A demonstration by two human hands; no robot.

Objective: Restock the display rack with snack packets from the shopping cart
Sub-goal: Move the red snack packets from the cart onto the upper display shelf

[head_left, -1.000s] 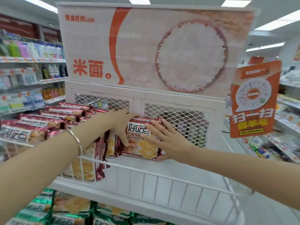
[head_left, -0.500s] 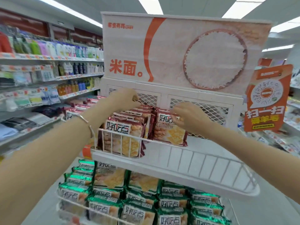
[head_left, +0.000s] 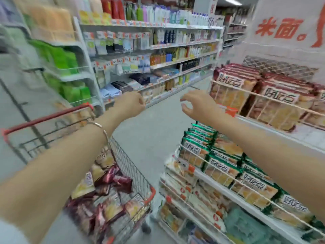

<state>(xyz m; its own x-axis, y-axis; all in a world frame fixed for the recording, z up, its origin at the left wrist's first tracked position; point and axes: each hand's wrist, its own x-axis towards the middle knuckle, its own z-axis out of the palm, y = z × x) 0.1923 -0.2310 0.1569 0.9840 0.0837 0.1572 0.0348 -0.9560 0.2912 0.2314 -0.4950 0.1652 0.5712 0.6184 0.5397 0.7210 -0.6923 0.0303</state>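
Observation:
A red-rimmed wire shopping cart at the lower left holds several maroon snack packets. The white display rack stands on the right, its top wire basket filled with maroon packets and the shelf below with green packets. My left hand hovers in mid-air beyond the cart, fingers loosely curled with nothing in them. My right hand floats left of the rack's top basket, fingers apart and holding nothing. A thin bangle sits on my left wrist.
Store shelves with bottles and small goods line the far side of the aisle. A white end unit with green packs stands behind the cart. Grey aisle floor runs between cart and rack.
The view has swung left from the rack toward the cart. Both hands have let go of the maroon packets in the top basket and pulled away to the left, holding nothing.

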